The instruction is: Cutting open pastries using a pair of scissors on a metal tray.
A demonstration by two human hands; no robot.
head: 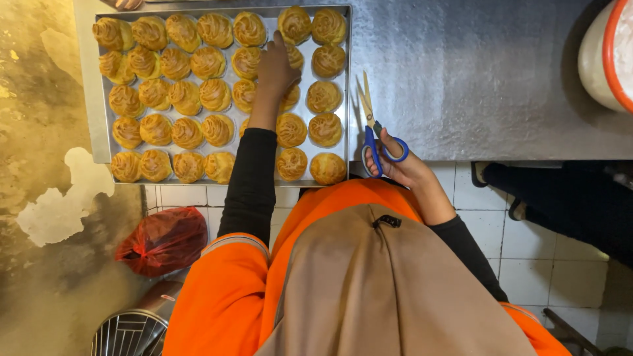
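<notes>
A metal baking tray (347, 99) on a steel table holds several golden, swirled pastry puffs (188, 95) in rows. My left hand (275, 66) reaches over the tray in a black sleeve, fingers curled down around one puff in the right-hand rows; that puff is mostly hidden under the hand. My right hand (403, 168) is at the table's near edge, just right of the tray. Its fingers are through the blue handles of a pair of scissors (372, 128), whose blades are slightly apart and point away from me.
A white tub with an orange rim (605, 56) stands at the table's far right. The steel table top (475, 79) stretches between tray and tub. A red plastic bag (163, 240) and a wire metal container (132, 329) lie below left. Another person's dark legs (560, 198) stand on the white tiles at right.
</notes>
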